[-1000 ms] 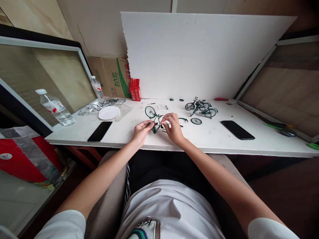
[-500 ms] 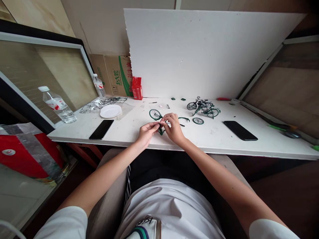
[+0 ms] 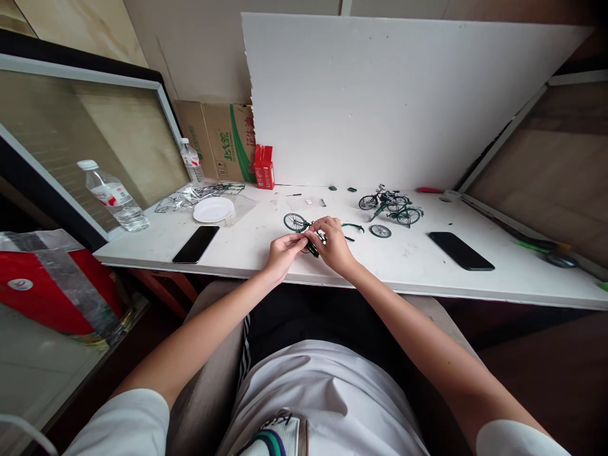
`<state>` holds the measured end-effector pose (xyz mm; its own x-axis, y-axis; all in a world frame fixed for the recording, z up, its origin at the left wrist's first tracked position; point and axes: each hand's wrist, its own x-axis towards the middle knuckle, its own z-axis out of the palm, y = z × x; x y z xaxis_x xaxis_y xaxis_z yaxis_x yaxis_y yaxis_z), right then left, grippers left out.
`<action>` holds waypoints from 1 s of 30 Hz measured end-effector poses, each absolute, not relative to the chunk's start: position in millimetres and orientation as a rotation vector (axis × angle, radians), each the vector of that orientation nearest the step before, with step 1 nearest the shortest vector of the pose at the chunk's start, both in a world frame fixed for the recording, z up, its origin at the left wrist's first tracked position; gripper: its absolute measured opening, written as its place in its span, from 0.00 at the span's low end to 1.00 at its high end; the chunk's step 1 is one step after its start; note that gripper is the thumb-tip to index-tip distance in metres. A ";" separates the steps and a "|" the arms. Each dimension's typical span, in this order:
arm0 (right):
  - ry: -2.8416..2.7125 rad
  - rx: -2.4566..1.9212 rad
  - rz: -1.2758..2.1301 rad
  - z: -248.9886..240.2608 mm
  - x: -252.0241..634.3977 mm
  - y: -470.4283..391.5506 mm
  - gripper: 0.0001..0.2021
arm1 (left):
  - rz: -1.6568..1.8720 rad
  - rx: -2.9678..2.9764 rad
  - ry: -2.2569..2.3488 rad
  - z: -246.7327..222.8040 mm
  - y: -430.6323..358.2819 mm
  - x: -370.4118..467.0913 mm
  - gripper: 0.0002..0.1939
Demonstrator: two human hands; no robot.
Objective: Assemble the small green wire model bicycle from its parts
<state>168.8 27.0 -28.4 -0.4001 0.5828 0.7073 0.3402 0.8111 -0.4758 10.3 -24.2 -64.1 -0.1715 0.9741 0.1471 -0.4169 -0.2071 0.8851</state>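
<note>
My left hand (image 3: 284,254) and my right hand (image 3: 332,244) meet over the white table, fingers pinched together on a small dark green bicycle frame part (image 3: 312,249). The fingers hide much of it. Just beyond my fingertips lies a green spoked wheel (image 3: 295,222). A thin curved green piece (image 3: 353,226) is to the right of my right hand, and another wheel (image 3: 380,231) lies flat farther right. Behind that wheel stand a black model bicycle (image 3: 375,199) and a green model bicycle (image 3: 403,214), close together.
A phone (image 3: 196,244) and a white plate (image 3: 213,209) are on the left, with water bottles (image 3: 114,197) and a red box (image 3: 264,167) behind. Another phone (image 3: 460,251) lies right. A white board (image 3: 403,101) stands at the back of the table (image 3: 408,272).
The dark green part between my fingers has tilted, its lower end now pointing more to the right. My hands stay together in nearly the same place; the camera view has shifted slightly.
</note>
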 end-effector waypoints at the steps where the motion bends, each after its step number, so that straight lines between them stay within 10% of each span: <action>1: -2.028 -0.688 0.316 -29.3 169.1 27.9 0.11 | 1.619 0.923 0.872 -64.2 -24.0 10.3 0.18; 30: -2.116 -0.510 0.227 -28.5 176.8 30.6 0.15 | 1.676 0.828 0.816 -58.6 -27.5 11.9 0.21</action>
